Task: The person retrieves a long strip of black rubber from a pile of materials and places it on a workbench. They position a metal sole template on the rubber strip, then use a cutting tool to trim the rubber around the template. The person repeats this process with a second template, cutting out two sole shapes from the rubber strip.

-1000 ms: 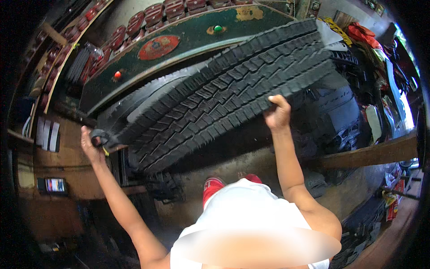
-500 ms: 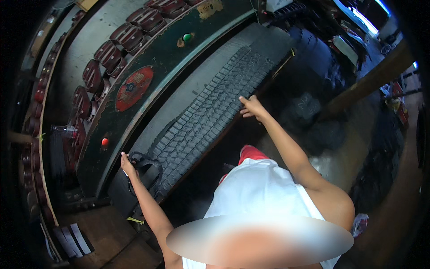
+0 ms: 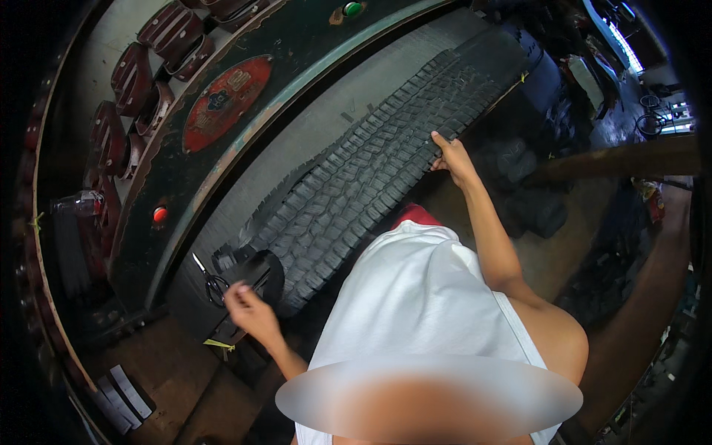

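From my remote seat I see the treaded rubber strip (image 3: 363, 182) lying aslant on the grey table (image 3: 341, 119) below the green panel (image 3: 297, 33), and I have the right hand (image 3: 454, 159) at its near edge, thumb laid over the top and the other fingers bent in at the rim, grasping it. My left hand (image 3: 254, 315) is blurred, just beside the black-handled scissors (image 3: 213, 288) at the strip's left end; its fingers look half-curled, but I cannot tell whether they hold anything.

Room above tread slab (image 3: 363, 178); green panel (image 3: 297, 44) bars far side.
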A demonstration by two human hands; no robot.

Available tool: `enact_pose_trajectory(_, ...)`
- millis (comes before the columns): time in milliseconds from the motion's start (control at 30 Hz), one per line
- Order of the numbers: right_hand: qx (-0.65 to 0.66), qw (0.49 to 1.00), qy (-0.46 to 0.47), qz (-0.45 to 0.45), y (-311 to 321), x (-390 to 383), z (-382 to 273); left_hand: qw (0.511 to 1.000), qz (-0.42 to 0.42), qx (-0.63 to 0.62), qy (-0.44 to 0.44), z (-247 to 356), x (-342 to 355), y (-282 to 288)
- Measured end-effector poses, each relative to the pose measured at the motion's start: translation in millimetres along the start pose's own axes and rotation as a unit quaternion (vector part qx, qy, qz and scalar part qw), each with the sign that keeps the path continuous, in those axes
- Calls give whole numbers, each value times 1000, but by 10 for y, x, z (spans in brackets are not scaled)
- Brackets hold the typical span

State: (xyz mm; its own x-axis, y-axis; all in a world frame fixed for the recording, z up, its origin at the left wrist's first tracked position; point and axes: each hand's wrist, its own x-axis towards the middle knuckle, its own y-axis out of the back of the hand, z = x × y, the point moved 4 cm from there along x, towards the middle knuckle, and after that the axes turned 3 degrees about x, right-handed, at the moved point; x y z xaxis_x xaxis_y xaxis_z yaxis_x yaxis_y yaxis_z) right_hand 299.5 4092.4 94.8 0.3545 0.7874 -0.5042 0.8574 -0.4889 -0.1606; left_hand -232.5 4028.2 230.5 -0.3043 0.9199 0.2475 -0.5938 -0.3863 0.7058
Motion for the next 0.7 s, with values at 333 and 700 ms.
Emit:
enact_pose_trajectory(333,235,958,155,56,-110,79,-390,955,-227,-161,105,571,172,-531)
enact_pose_trajectory(700,90,960,181,192,1508,971,-1634,938,-339,-42,-52,1855,416,-2516)
